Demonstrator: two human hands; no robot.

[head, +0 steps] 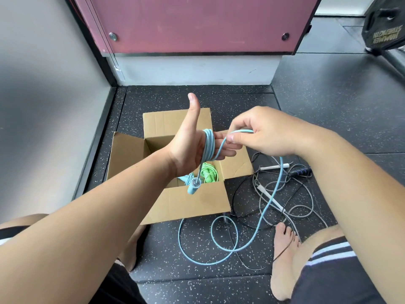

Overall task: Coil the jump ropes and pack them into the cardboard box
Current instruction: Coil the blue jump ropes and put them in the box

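Head view looks down on the left hand (pixel 188 148), held over the cardboard box (pixel 175 123) with fingers straight and thumb raised. It acts as a spool, with several turns of the blue jump rope (pixel 208 145) wound round its palm. The right hand (pixel 263 132), also above the box, pinches the rope between thumb and fingertips just beside that coil.

The cord looks light, thin and limp, likely smooth enough for turns to slide off straight fingers unless kept snug. The best hold seems to be a pinch close to the coil, feeding the slack in. One blue handle (pixel 194 187) dangles from the coil over the box's near flap, and its weight may tug the turns loose.

Inside the box lies a green rope (pixel 209 172), already bundled. The blue slack trails in loops on the floor (pixel 153 249) on the person's side of the box. Right of the box, it runs across a tangle of grey and black ropes (pixel 274 194), near a bare foot (pixel 285 249). It may snag there as it is drawn in.
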